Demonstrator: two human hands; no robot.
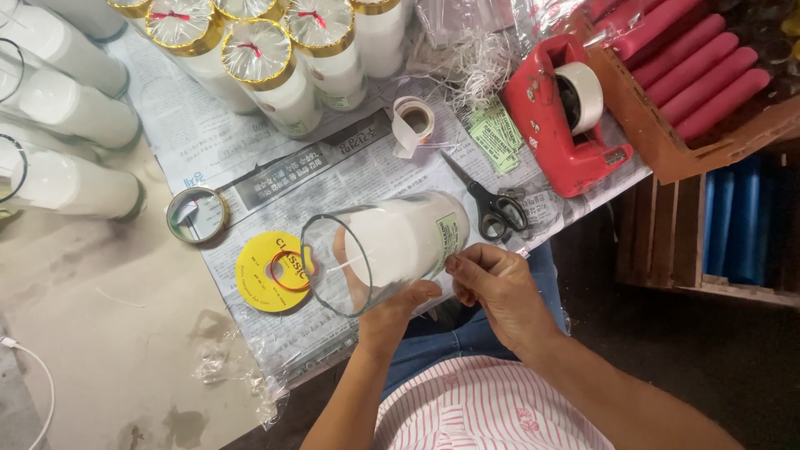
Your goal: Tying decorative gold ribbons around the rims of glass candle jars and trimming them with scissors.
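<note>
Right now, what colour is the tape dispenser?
Red, holding a white roll; the tape dispenser shows clearly in the head view.

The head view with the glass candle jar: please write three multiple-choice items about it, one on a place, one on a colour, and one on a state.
1. Where do the scissors lie?
A. on the newspaper, between the glass candle jar and the red tape dispenser
B. inside the wooden crate
C. on the yellow disc

2. What colour are the candle sticks in the wooden crate?
A. green
B. pinkish red
C. black

3. How is the glass candle jar held?
A. upright on the table
B. tipped on its side, open mouth toward the yellow disc
C. upside down on the crate

Answers:
1. A, they lie on the newspaper beside the red tape dispenser.
2. B, the row shows pinkish red.
3. B, the left hand and right hand hold it sideways, mouth facing the yellow disc.
</note>
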